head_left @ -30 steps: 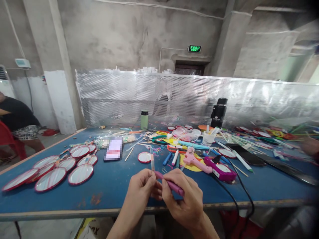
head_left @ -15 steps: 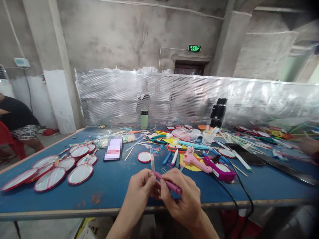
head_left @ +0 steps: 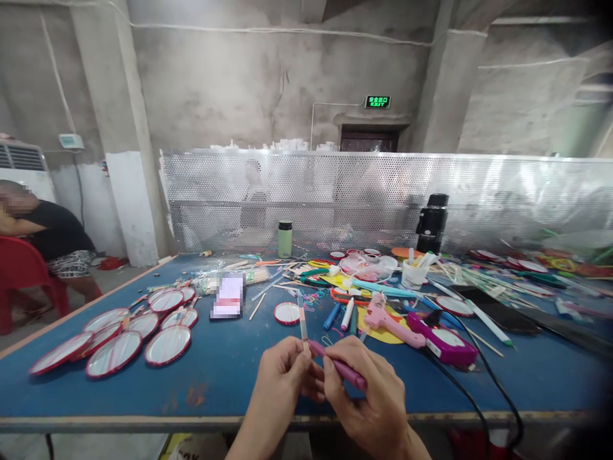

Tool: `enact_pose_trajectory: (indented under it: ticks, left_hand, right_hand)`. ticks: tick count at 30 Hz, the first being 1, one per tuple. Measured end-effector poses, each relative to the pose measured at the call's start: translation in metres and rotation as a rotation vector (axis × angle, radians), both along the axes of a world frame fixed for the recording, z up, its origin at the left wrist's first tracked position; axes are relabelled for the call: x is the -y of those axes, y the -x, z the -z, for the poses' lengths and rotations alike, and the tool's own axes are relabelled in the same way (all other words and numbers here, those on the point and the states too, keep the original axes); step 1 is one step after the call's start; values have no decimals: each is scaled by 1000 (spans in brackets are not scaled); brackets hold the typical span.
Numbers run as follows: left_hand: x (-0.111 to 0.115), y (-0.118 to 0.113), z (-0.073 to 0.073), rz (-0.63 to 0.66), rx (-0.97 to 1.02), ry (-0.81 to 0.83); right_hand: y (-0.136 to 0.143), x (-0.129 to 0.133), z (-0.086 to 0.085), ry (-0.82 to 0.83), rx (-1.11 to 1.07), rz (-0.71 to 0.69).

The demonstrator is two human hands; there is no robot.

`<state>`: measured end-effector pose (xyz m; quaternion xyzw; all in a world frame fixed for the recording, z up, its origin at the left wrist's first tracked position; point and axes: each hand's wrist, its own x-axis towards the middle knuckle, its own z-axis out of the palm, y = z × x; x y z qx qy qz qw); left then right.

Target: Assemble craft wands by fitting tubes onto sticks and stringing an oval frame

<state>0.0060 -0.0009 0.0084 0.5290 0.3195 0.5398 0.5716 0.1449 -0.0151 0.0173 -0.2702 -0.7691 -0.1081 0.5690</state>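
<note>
A thin flat stick (head_left: pixel 302 319) stands nearly upright between the thumb and fingers of my left hand (head_left: pixel 282 377). My right hand (head_left: pixel 366 380) grips a purple marker pen (head_left: pixel 348 372), its tip end close against the lower part of the stick. Whether the tip touches the stick I cannot tell. Just beyond my hands lies a small round mirror with a red rim (head_left: pixel 287 313). Blue, white-and-pink and teal markers (head_left: pixel 345 314) lie to its right, near a pink glue gun (head_left: pixel 390 322).
Several red-rimmed round mirrors (head_left: pixel 167 345) cover the left side of the blue table (head_left: pixel 225 377). A phone (head_left: pixel 228 295), a green bottle (head_left: pixel 285 240), a black flask (head_left: pixel 432 223) and a purple device with cables (head_left: pixel 445 340) stand or lie farther out. A seated person (head_left: pixel 62 233) is at left.
The view has swung slightly left, so the scene sits farther right. My hands keep the same hold on the stick and marker pen.
</note>
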Motion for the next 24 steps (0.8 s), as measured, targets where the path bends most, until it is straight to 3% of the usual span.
enact_pose_trajectory:
  ticks: [15,20,24]
  left_hand:
    - [-7,-3,17,64,46,50]
    - [-5,-2,10,51,-18,75]
    - [-3,0,8,45,-86,78]
  right_hand:
    - [-12,5,-2,-54,-52,54]
    - [-38,-3,-4,-43,-87,129]
    - [-69,-19,-3,111,-229,204]
